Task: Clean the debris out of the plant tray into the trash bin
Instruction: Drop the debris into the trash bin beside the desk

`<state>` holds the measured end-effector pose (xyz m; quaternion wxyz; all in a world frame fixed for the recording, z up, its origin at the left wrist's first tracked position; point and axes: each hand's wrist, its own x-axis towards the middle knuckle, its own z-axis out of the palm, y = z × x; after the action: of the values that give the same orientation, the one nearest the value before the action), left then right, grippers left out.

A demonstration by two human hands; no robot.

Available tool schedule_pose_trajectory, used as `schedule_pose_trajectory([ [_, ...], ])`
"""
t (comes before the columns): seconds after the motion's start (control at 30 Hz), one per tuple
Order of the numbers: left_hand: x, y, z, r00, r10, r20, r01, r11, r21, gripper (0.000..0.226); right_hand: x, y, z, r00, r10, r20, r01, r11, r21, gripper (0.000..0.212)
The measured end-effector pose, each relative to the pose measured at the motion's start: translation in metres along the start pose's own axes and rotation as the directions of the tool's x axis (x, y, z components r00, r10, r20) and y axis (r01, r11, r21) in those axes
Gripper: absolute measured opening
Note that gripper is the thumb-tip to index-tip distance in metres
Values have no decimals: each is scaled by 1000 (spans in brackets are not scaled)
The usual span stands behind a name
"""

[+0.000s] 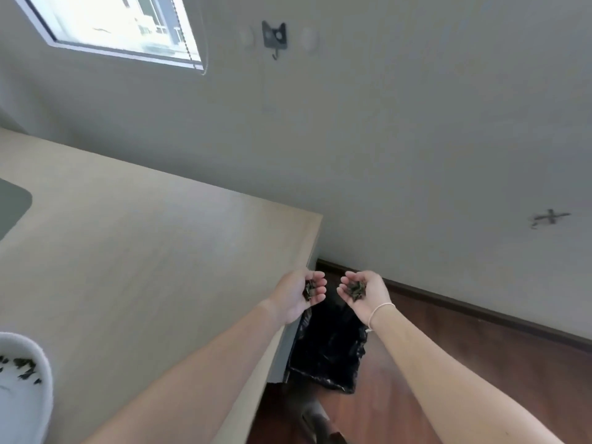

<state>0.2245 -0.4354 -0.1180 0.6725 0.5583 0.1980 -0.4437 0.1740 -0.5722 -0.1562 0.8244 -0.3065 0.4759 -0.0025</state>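
Table ends at its right edge; open floor beyond. Trash bin, black-lined, stands against that edge, mouth up. Plant tray at table's near-left, debris remaining inside. Left hand and right hand cupped over bin, each cradling debris, likely to drop it.

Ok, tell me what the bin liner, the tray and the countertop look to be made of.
Bin liner: thin black plastic film, glossy; it crinkles and catches highlights.
Tray: looks like white moulded plastic with a smooth rounded rim, though glazed ceramic can't be ruled out.
Countertop: pale beige laminate or wood-look board, matte with faint grain streaks.
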Motion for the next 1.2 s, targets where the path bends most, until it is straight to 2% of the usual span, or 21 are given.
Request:
schedule_pose_trajectory([
  [0.1,15,-10,11,999,-34,3,34,999,25,23,11,5,-21,999,23,-36,-23,1000,-10,30],
  [0.2,27,-17,16,997,-73,28,69,991,116,44,21,11,-31,996,33,-84,-34,999,-11,30],
  [0.23,30,-19,17,995,-87,42,79,983,167,51,23,13,-33,994,27,-102,-29,999,-21,37],
  [0.3,34,-21,21,990,-116,79,94,966,239,59,26,15,-37,992,53,-114,-63,995,-83,52],
  [0.4,41,-24,23,988,-135,71,111,958,265,61,19,13,-37,990,107,-95,-125,970,-209,59],
  [0.53,46,-24,22,990,-123,67,101,959,264,59,20,7,-32,989,100,-105,-128,942,-310,66],
  [0.67,44,-19,19,994,-83,70,68,977,204,56,17,5,-26,990,69,-120,-107,931,-349,64],
  [0.9,39,-10,14,996,-54,76,27,949,313,51,20,10,-21,980,-19,-197,-74,889,-451,45],
  [1.0,33,-5,12,996,-20,88,-7,955,295,51,15,4,-13,991,-14,-136,-46,905,-423,46],
  [1.2,16,12,4,996,65,60,-77,971,225,49,6,-5,10,988,-144,-56,99,868,-487,52],
])
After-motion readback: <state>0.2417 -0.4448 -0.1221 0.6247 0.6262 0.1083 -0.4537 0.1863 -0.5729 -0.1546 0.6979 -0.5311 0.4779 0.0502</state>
